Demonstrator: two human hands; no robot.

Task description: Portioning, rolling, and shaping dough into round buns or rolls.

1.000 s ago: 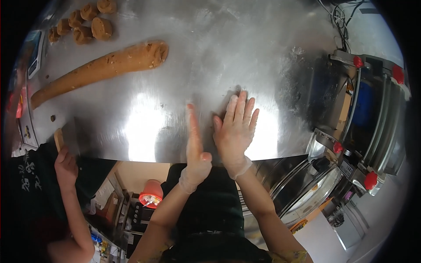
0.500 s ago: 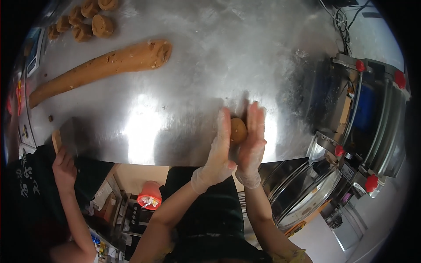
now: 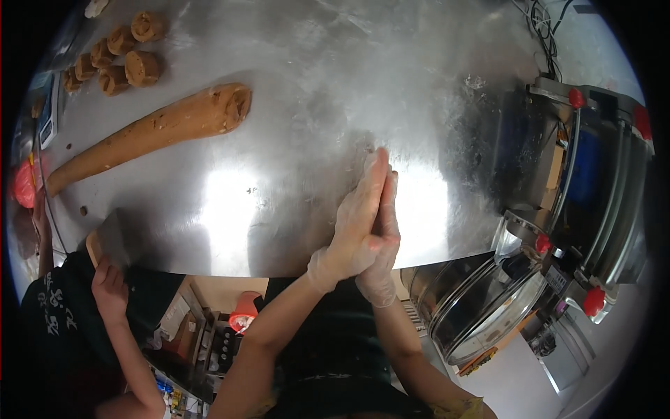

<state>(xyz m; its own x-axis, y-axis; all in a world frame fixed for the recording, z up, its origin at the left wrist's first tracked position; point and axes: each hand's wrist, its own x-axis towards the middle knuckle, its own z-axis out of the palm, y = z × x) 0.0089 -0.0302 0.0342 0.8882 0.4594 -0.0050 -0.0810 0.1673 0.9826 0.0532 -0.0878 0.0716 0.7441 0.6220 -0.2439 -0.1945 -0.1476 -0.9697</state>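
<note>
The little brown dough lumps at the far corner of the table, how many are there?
5, clustered at the table's far left: top lump, one, one, one, one. More may hide at the blurry edge.

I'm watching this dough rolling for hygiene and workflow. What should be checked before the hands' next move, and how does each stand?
1. Gloves on left hand and right hand: ok.
2. Palms pressed flat together: ok.
3. Dough piece between palms: cannot tell, hidden.
4. Steel table bare beneath the hands: ok.
5. Dough log apart from the hands: ok.
6. Co-worker's hand at the table's edge, away: ok.
</note>
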